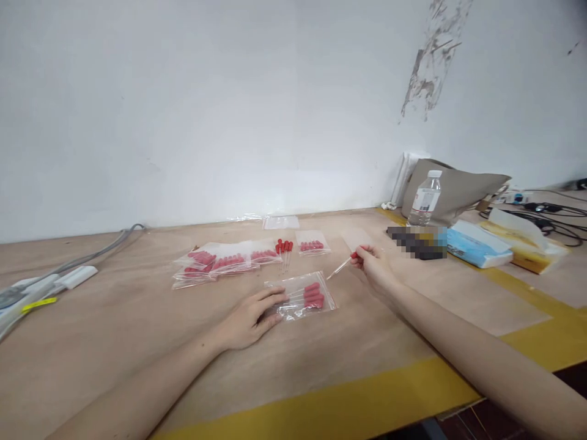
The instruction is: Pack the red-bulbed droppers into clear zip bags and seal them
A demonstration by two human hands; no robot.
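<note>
On a brown-papered surface (192, 373), a clear zip bag (293, 311) lying flat, with several red-handled tools (314, 296) inside, red ends toward the right. Beyond this bag and to its left, an overlapping pile of filled bags (236, 252) with similar red handles. Just beyond the bag, slightly left, a few loose tools (286, 246), red ends pointing away. Directly beyond it, another filled bag (312, 237); farther past, a flat translucent pouch (281, 222) near the wall (229, 110). To the bag's far right, a water bottle (424, 201), a pixelated dark object (417, 242), a blue packet (479, 243) and a yellow packet (523, 241). Well left of the bag, a grey cable (96, 250) and a white power strip (41, 290). On the near side, a band of yellow tape (321, 400). At the bag's left end, partly covering it, the left hand (257, 315), half open, with thumb and fingers apart and touching the plastic; impossible to tell whether pressing or only resting. Right of the bag and slightly beyond, the right hand (369, 263), closed in a fingertip pinch around the red end of a single tool (339, 267), with the thin tip angled down just beside the bag's far right corner.
</note>
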